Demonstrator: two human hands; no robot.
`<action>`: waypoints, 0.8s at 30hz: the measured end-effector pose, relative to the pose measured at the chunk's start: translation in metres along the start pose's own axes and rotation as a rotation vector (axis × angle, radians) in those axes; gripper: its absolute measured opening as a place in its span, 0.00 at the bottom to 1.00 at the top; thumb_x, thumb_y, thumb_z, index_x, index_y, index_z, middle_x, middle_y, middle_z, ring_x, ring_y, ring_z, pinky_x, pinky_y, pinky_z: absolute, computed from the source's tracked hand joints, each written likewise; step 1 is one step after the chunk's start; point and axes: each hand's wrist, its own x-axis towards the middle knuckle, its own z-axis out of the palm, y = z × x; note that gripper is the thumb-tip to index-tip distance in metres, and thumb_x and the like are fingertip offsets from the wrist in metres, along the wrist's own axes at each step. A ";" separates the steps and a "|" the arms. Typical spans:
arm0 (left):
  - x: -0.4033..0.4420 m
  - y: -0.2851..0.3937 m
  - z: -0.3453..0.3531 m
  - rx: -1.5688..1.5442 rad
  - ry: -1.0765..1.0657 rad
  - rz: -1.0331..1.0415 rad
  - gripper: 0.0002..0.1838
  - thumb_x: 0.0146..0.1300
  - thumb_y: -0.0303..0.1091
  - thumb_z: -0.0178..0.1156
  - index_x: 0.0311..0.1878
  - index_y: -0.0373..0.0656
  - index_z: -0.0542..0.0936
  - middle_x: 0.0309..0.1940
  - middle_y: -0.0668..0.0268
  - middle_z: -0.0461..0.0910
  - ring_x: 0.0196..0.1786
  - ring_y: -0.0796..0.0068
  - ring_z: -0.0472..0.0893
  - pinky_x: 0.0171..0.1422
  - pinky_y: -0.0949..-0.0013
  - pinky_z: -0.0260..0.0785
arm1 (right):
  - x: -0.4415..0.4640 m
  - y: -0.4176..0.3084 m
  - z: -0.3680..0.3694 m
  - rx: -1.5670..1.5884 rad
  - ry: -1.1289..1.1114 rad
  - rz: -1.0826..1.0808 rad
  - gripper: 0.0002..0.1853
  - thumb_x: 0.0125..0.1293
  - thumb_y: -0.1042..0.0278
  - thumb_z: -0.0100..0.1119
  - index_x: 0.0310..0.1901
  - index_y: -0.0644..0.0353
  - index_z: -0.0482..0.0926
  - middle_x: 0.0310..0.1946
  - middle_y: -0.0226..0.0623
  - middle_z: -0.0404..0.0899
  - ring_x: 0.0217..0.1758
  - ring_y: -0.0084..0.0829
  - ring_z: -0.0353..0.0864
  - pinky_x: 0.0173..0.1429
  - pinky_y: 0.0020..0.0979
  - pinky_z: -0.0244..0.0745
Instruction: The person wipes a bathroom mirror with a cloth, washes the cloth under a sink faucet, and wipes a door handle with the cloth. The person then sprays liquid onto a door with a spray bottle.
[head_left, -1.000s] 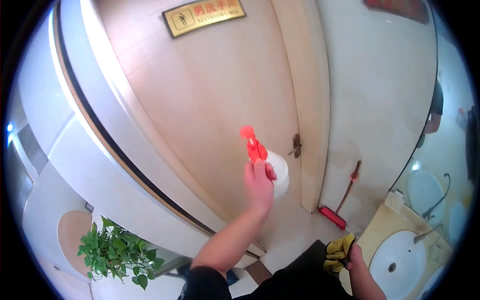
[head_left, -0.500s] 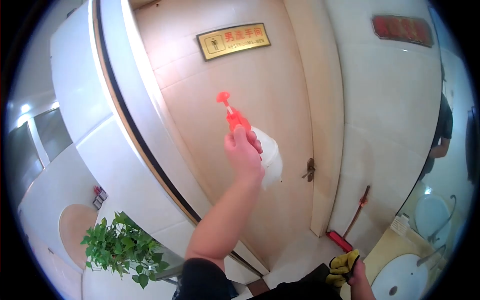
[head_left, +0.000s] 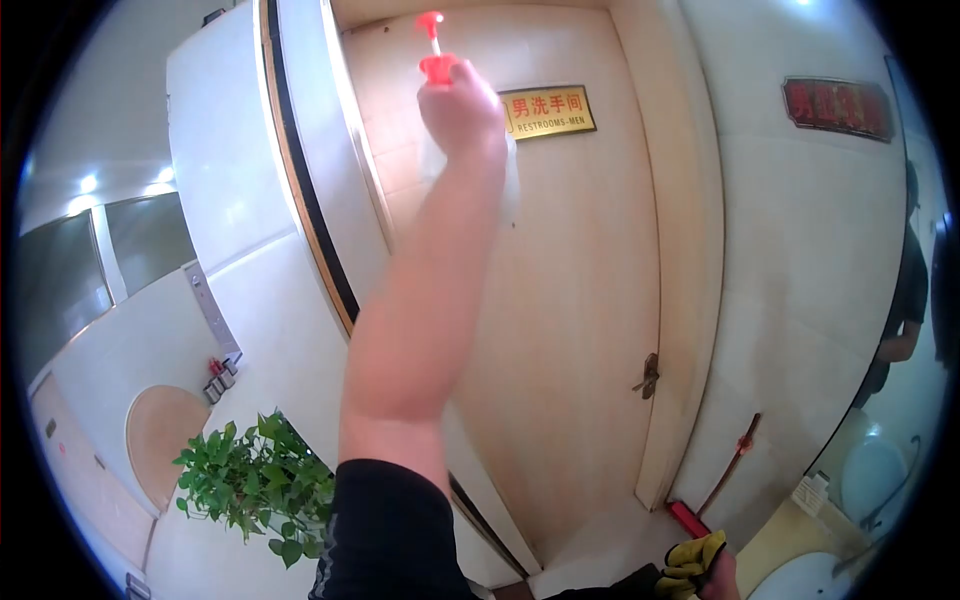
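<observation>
My left hand [head_left: 462, 108] is raised high at the upper middle, its fingers wrapped round the neck of a spray bottle with a red pump head [head_left: 437, 68]. The bottle's whitish body [head_left: 512, 175] shows partly behind my wrist and forearm. Beyond it is a pale wooden door [head_left: 560, 300] with a gold restroom sign [head_left: 550, 110], which my hand partly overlaps in view. At the bottom right, my right hand [head_left: 718, 580] is closed on yellow and black gloves [head_left: 692, 562].
A brass door handle [head_left: 649, 376] is on the door's right side. A red broom [head_left: 688, 518] leans against the right wall. A sink [head_left: 805, 578] stands at the lower right, beside a mirror [head_left: 870, 440]. A leafy plant [head_left: 255, 480] is at the lower left.
My left hand has risen with the spray bottle, from the middle of the door to the height of the sign. The view has tilted upward. My right hand still holds the gloves.
</observation>
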 end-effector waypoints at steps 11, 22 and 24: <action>0.041 0.060 0.064 0.187 0.139 0.004 0.22 0.65 0.43 0.49 0.41 0.29 0.76 0.36 0.49 0.82 0.38 0.56 0.83 0.44 0.58 0.74 | -0.018 0.007 -0.019 0.183 -0.212 -0.063 0.25 0.62 0.35 0.55 0.27 0.51 0.68 0.23 0.29 0.66 0.19 0.27 0.60 0.20 0.30 0.56; 0.058 0.084 0.055 0.233 0.106 0.080 0.24 0.64 0.45 0.49 0.41 0.28 0.78 0.37 0.47 0.82 0.38 0.55 0.84 0.44 0.57 0.76 | -0.025 0.017 -0.044 -0.068 0.048 -0.128 0.35 0.56 0.30 0.58 0.46 0.59 0.76 0.36 0.40 0.80 0.31 0.38 0.79 0.31 0.38 0.76; 0.063 0.082 0.052 0.240 0.115 0.092 0.24 0.63 0.45 0.49 0.42 0.28 0.78 0.37 0.46 0.82 0.39 0.55 0.84 0.45 0.57 0.77 | -0.037 0.008 -0.028 -0.089 0.007 -0.105 0.36 0.56 0.30 0.58 0.47 0.60 0.76 0.38 0.42 0.81 0.34 0.40 0.81 0.34 0.39 0.78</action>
